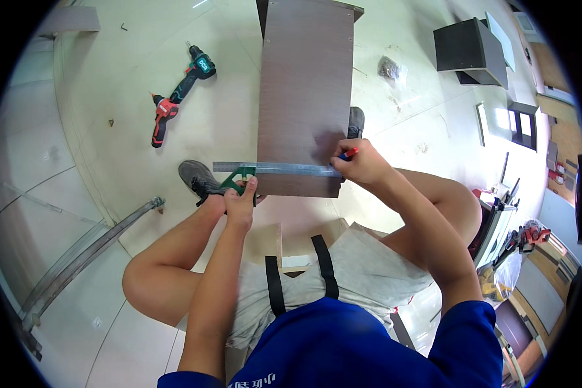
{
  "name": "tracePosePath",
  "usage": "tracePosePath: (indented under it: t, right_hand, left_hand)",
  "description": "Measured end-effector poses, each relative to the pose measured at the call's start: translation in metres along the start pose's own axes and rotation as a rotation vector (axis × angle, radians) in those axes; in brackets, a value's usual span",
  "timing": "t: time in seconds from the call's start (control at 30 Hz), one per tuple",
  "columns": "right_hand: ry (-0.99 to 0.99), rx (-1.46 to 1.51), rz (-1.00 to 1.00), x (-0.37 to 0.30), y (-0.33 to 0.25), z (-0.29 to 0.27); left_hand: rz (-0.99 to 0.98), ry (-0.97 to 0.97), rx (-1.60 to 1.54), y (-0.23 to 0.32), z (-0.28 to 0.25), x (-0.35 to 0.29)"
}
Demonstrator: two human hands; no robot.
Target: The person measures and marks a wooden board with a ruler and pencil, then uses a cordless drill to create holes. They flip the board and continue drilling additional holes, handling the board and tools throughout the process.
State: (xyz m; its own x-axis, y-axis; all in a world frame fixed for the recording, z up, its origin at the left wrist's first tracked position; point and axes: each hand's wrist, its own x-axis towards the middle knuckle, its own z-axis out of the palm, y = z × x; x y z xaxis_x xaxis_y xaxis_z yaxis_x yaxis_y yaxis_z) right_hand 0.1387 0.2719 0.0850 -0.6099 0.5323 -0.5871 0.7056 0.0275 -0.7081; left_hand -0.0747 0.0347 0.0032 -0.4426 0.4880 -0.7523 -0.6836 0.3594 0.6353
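Observation:
A brown wooden cabinet panel (307,97) stretches away from me between my feet. Across its near end lies a combination square, its steel blade (291,169) reaching past the panel's left edge. My left hand (241,202) is closed round the green head (242,178) of the square, which sits against that left edge. At the right edge, my right hand (362,161) pinches a pen with a red end (349,154). Its writing tip is hidden by the fingers, close to the blade's right end.
Two power drills, one teal and black (198,64), one red and black (165,118), lie on the floor at left. A clear bag of small parts (389,68) is right of the panel. Beyond it stands a dark box (470,52). A long metal bar (97,258) lies at lower left.

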Motion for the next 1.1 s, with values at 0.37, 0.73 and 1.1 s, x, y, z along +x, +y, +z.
tracePosePath:
  t: [0.37, 0.73, 1.1]
  right_hand:
    - [-0.062, 0.052, -0.178, 0.071, -0.081, 0.083]
    - [-0.003, 0.126, -0.203, 0.073, -0.065, 0.093]
    - [-0.044, -0.132, 0.114, 0.001, -0.003, -0.029]
  left_hand:
    - [0.004, -0.008, 0.038, -0.003, -0.003, 0.002]
    - [0.024, -0.017, -0.003, -0.007, 0.000, 0.000]
    - [0.015, 0.009, -0.008, -0.011, -0.002, 0.003]
